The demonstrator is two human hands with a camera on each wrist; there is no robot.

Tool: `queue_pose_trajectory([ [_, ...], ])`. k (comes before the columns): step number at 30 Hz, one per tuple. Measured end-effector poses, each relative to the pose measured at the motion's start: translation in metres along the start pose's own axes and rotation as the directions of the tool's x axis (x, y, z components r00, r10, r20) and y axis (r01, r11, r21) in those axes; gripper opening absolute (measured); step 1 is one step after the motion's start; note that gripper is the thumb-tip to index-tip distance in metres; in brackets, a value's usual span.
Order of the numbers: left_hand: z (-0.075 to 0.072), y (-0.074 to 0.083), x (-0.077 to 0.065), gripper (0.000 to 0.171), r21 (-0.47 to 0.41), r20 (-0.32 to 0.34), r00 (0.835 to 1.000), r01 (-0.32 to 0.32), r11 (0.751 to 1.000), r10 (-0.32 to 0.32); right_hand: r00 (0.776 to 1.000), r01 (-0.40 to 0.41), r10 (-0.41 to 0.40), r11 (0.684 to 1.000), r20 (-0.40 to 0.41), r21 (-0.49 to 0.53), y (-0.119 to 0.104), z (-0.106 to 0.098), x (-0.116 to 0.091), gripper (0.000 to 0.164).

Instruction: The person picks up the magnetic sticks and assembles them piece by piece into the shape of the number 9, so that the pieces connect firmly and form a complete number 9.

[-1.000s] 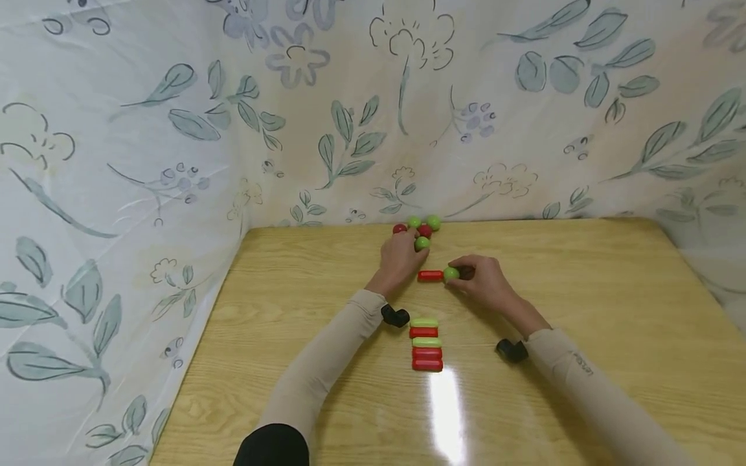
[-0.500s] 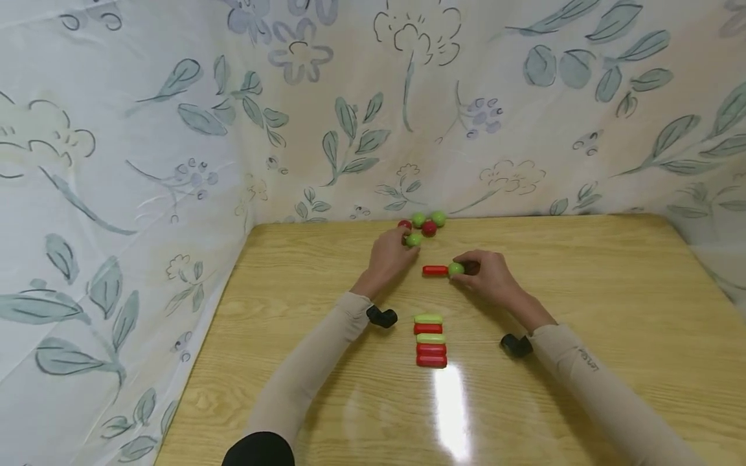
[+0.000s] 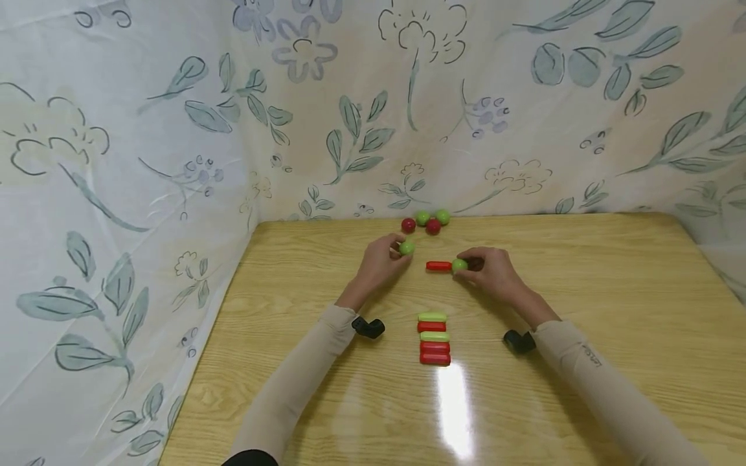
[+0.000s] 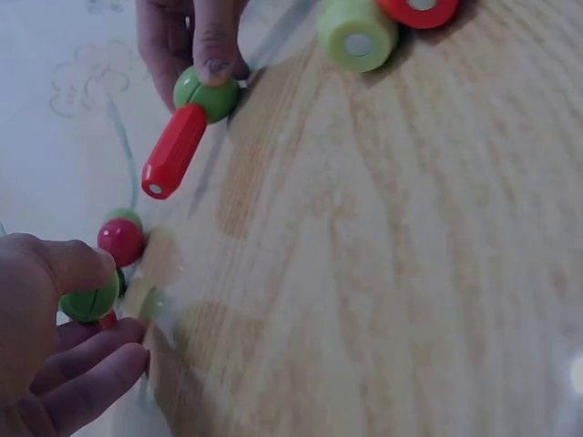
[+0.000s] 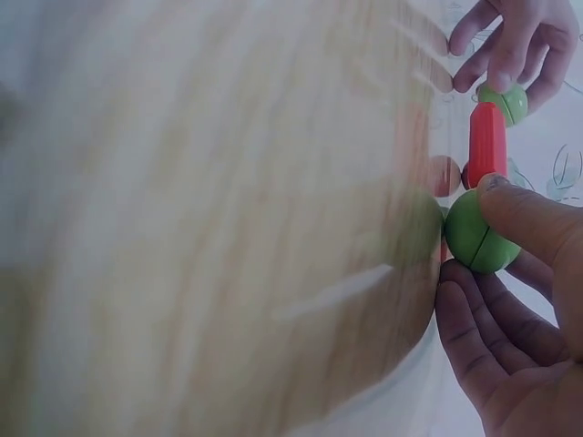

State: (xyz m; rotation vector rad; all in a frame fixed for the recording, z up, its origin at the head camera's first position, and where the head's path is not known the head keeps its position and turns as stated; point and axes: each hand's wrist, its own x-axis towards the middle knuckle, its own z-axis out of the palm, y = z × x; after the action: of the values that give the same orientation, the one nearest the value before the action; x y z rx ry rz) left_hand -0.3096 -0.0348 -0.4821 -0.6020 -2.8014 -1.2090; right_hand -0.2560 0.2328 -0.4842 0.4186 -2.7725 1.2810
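My left hand (image 3: 379,262) pinches a green ball (image 3: 406,248) between thumb and fingers, left of the red rod's free end. A second green ball (image 3: 460,265) is pinched in my right hand (image 3: 492,275). From that ball a red rod (image 3: 438,266) sticks out toward the left hand, its near end against the ball. The left wrist view shows a pale metal disc on the tip of the rod (image 4: 173,155). A gap separates the left ball from the rod tip. In the right wrist view a dark seam runs round the ball (image 5: 478,232).
At the table's back edge sit two red balls, one the left red ball (image 3: 408,225), and two green balls, one the right green ball (image 3: 443,217). Nearer, several red and light green rods lie side by side, among them a green rod (image 3: 432,317). Floral cloth (image 3: 361,129) hangs behind.
My left hand has drawn a green ball away from the cluster at the back, toward the left and nearer. The right hand keeps its ball and rod almost in place.
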Motion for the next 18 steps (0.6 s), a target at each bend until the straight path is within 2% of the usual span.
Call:
queue_pose_trajectory([
  [5, 0.001, -0.003, -0.005, 0.036, -0.011, 0.027, 0.999, -0.025, 1.000, 0.025, 1.000, 0.008, -0.008, 1.000, -0.015, -0.012, 0.002, 0.001, 0.002, 0.032],
  [11, 0.001, -0.002, -0.009, 0.039, 0.042, 0.056, 0.997, -0.061, 0.997, 0.058, 1.000, 0.016, -0.017, 1.000, -0.024, -0.017, 0.003, 0.002, 0.004, 0.031],
  [18, 0.001, -0.001, -0.014, 0.037, 0.079, 0.059, 0.992, -0.117, 0.990, 0.113, 0.999, 0.013, -0.013, 1.000, -0.032, -0.023, 0.004, 0.003, 0.006, 0.032],
])
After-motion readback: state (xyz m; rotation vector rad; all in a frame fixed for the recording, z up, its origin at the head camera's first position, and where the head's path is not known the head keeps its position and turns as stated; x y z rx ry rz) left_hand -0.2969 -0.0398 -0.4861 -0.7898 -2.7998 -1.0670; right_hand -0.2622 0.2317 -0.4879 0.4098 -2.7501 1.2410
